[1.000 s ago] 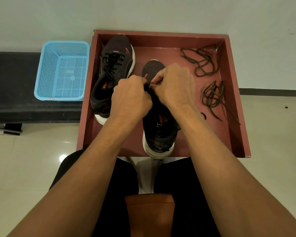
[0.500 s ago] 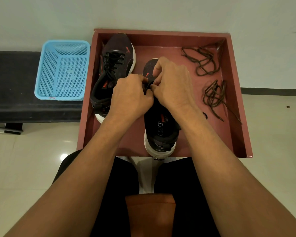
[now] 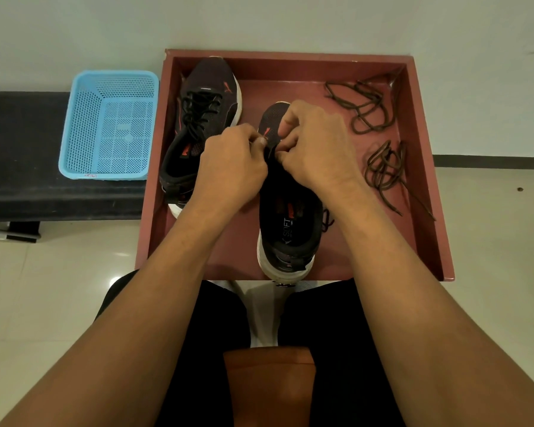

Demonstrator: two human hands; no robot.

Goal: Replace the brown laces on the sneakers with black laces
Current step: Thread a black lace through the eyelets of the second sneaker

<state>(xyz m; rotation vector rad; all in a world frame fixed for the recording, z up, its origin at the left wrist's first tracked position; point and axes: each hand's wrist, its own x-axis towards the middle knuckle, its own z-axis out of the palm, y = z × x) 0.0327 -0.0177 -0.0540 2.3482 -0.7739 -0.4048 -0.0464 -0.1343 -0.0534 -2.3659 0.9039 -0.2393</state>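
Already the far sneaker [image 3: 204,118] is relaced. My left hand [image 3: 232,161] and right hand [image 3: 318,143] pinch black lace [image 3: 270,153] on the near sneaker [image 3: 290,235].

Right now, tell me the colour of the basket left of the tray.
The basket is light blue; the head view shows it best.

Hands part over the centre sneaker

The right hand [image 3: 316,146] has crept up the frame toward the sneaker [image 3: 290,217] toe. The left hand [image 3: 232,163] has eased leftward, opening a gap that bares the orange toe mark [image 3: 266,132] and the pinched black lace [image 3: 271,153].
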